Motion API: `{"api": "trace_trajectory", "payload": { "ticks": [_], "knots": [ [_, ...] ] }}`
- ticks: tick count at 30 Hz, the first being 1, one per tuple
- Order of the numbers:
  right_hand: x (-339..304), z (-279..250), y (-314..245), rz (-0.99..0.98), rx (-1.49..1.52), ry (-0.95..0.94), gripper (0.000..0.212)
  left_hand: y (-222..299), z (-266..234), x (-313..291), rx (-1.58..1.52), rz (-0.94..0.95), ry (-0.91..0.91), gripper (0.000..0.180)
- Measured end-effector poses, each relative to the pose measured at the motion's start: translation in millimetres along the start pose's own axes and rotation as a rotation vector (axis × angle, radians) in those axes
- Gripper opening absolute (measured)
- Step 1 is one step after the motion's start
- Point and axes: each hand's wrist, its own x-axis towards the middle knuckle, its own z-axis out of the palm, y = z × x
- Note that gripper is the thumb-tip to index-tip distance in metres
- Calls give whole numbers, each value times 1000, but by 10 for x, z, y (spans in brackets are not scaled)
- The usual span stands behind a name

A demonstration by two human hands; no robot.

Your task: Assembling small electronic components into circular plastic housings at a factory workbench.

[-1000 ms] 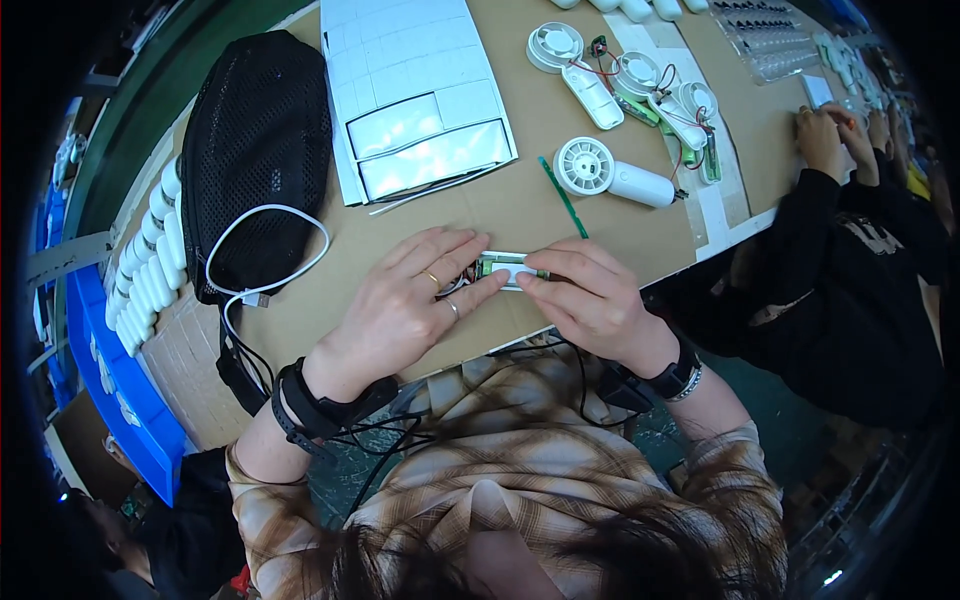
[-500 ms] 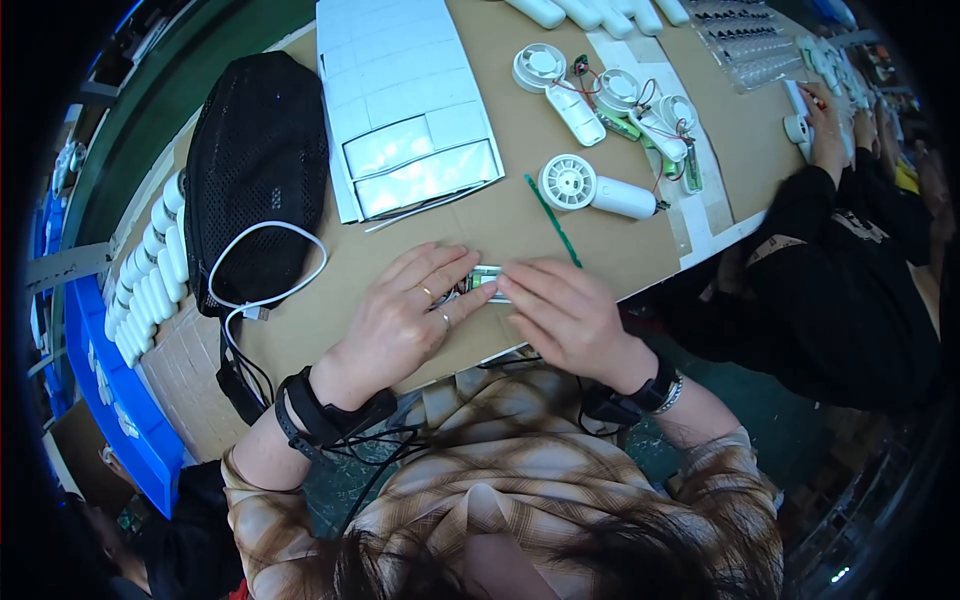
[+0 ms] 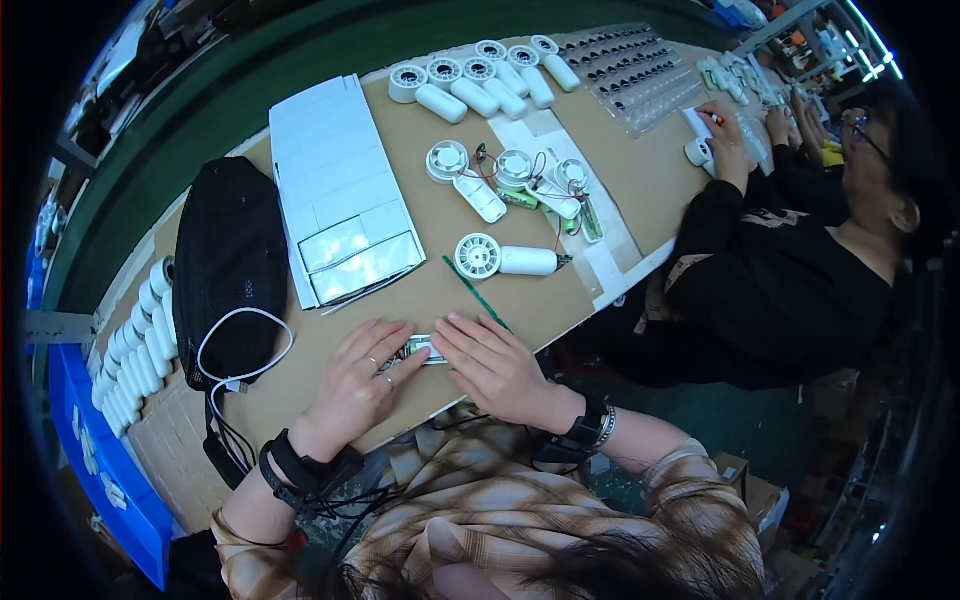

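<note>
A small white open casing [image 3: 432,352], like a fan-handle shell, lies on the cardboard-covered table in front of me, with something green and wiring inside. My left hand [image 3: 357,378] grips its left end, thumb and fingers closed about it. From the other side, my right hand [image 3: 500,375] lays its closed-together fingers over the right end, hiding much of it. Just beyond, a white handheld fan [image 3: 478,257] rests beside a thin green strip [image 3: 478,294]. Farther back are several opened fans [image 3: 480,199] with red wires and green batteries or boards showing.
Left of centre lie a white boxed stack [image 3: 340,190], a black mesh bag [image 3: 232,270] and a white cable [image 3: 288,350]. White fan parts [image 3: 135,365] line the left edge by a blue bin [image 3: 100,480]. A clear tray [image 3: 640,85] stands far back; a co-worker [image 3: 780,260] sits right.
The view has tilted upward, bringing more fans at the back and the co-worker into sight. Both hands stay on the casing; my right fingers lie a little flatter over it.
</note>
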Motion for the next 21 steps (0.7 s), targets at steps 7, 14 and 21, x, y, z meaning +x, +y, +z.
{"api": "trace_trajectory", "payload": {
  "ticks": [7, 14, 21],
  "knots": [
    [106, -89, -3, 10, 130, 35, 44, 27, 21, 28, 0, 17, 26, 36],
    [200, -48, -25, 66, 248, -19, 34, 64, -23, 24, -76, -52, 6, 30],
    [173, 36, 11, -81, 271, 62, 27, 182, -472, 60, -340, -243, 51, 32]
  ]
}}
